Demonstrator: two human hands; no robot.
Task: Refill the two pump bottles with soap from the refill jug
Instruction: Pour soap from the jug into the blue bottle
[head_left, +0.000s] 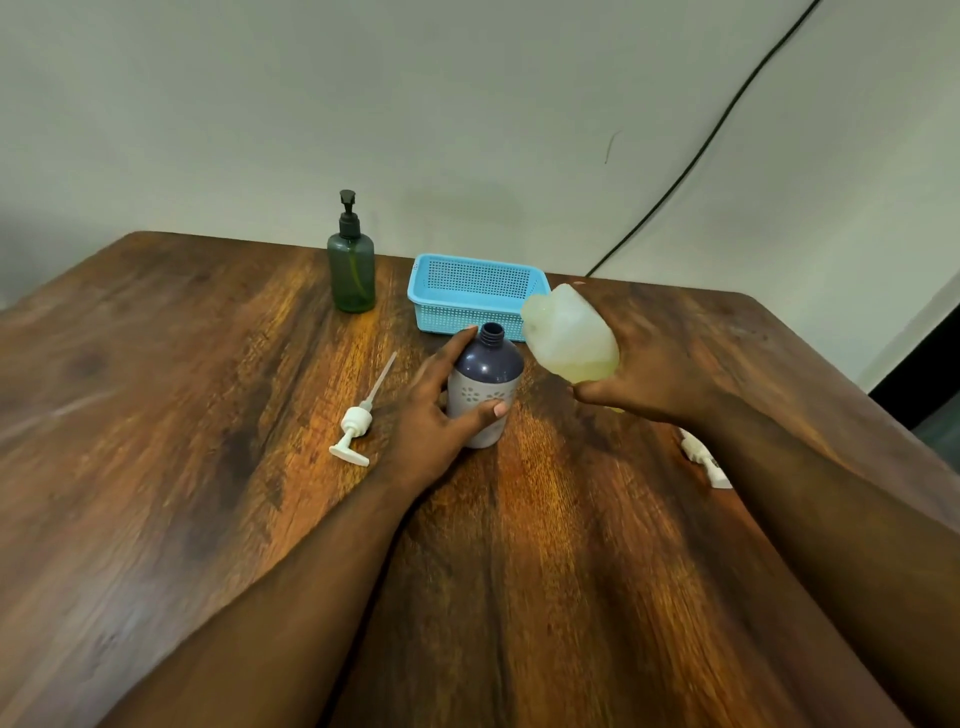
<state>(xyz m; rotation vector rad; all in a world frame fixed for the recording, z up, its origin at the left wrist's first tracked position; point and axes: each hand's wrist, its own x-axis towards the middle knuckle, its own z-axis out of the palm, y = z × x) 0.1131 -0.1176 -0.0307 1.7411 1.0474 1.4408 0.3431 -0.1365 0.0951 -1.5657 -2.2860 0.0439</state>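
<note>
- While the purple bottle (485, 384) stands uncapped at the centre of the frame, the step in hand looks like lining up the refill jug (570, 335) for a pour; the jug's mouth should come right over the open neck before it tips further, then tip slowly so the soap runs in a thin stream.
- Steadying matters: the left hand (441, 415) should hold the bottle upright on the wooden surface (156, 415) so it cannot slide or topple.
- Left fingers (491, 410) are curled round the bottle's body, thumb across its pale lower band, gripping it.
- Right hand (649, 374) wraps the tilted jug, held just right of the bottle's neck and above the surface; a little yellowish soap sits at its low end.
- White pump (358, 421) lies left of the bottle, removed.
- Green pump bottle (351, 270) stands capped at upper centre, beside the blue basket (475, 293).
</note>
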